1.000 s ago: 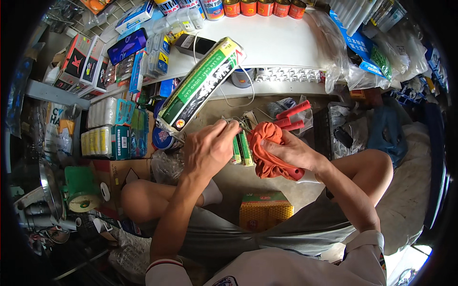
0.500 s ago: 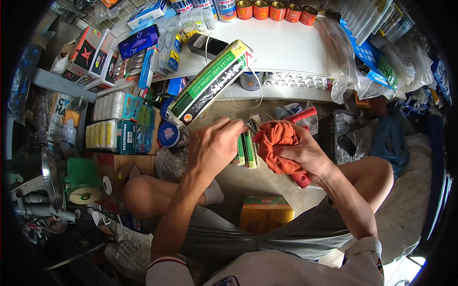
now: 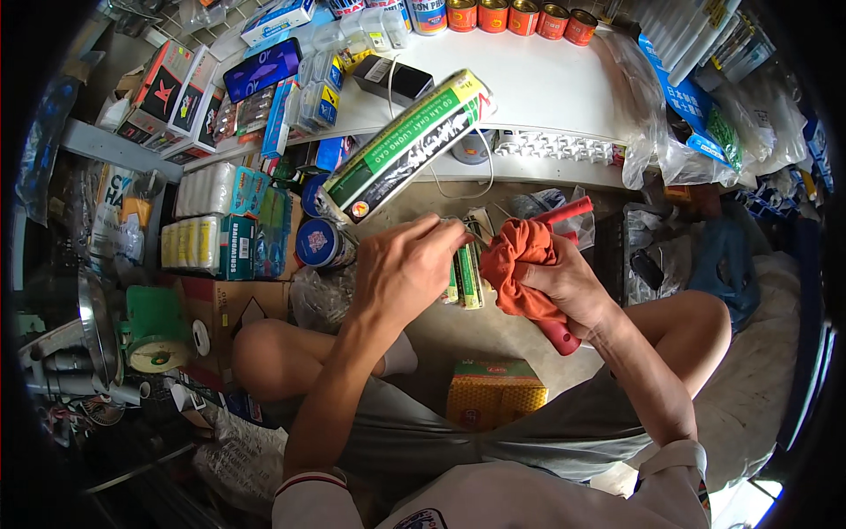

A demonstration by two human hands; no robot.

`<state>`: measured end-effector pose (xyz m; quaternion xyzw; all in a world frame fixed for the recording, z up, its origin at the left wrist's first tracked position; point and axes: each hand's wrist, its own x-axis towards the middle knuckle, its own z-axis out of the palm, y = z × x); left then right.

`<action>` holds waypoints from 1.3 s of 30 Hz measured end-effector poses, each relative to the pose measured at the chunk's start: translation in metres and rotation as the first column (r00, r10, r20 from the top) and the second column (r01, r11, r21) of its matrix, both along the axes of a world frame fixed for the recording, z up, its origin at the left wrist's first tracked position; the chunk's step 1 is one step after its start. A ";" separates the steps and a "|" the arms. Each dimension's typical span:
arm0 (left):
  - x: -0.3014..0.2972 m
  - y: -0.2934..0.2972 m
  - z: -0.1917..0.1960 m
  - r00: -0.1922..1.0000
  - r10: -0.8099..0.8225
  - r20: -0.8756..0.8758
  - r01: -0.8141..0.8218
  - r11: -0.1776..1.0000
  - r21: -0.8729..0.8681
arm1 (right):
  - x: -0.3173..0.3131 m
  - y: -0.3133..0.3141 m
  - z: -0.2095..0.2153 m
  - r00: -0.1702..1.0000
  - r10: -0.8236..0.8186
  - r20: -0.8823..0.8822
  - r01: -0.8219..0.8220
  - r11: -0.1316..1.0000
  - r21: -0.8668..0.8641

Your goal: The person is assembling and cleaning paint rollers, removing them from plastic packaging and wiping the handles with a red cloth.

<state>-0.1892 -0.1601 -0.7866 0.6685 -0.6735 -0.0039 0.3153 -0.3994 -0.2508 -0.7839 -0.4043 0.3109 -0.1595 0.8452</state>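
Note:
My right hand (image 3: 564, 286) is closed around a crumpled orange-red cloth (image 3: 520, 264). A red handle (image 3: 559, 337) sticks out below the cloth, partly covered by it. My left hand (image 3: 410, 264) pinches a thin metal rod (image 3: 477, 239) that runs from the fingertips toward the cloth. Just beyond my right hand lies another red handle (image 3: 564, 213), beside a clear plastic bag. Below my hands, green and yellow wrapped packages (image 3: 467, 278) lie on the floor. A longer wrapped package (image 3: 405, 145) of the same colours rests at the bench's front edge.
Red-orange cans (image 3: 522, 18), a phone (image 3: 263, 70) and a dark box (image 3: 393, 80) stand on the white bench (image 3: 564, 88). A yellow and green box (image 3: 496, 394) sits between my legs. At left are a green scale (image 3: 157, 328) and a round tub (image 3: 319, 242).
The whole view has shifted slightly, with things now a little farther right. Both hands keep their grips, and the cloth is bunched a little differently around the handle.

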 end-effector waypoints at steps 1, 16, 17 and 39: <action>0.001 -0.002 0.004 1.000 -0.001 0.000 0.001 1.000 -0.001 | 0.000 -0.002 0.002 1.000 0.008 0.008 -0.009 0.999 0.039; -0.010 -0.001 -0.005 0.990 -0.011 0.142 0.020 0.998 -0.060 | -0.004 -0.009 -0.001 1.000 0.003 -0.010 -0.004 0.997 -0.074; -0.009 -0.002 -0.003 0.991 -0.025 0.129 0.034 0.997 -0.075 | -0.005 -0.009 0.001 1.000 0.016 -0.014 -0.017 0.998 -0.053; 0.032 0.002 0.045 0.936 0.229 0.268 -0.093 0.893 -0.440 | -0.046 -0.033 0.041 0.962 0.240 -0.130 -0.267 0.927 -0.262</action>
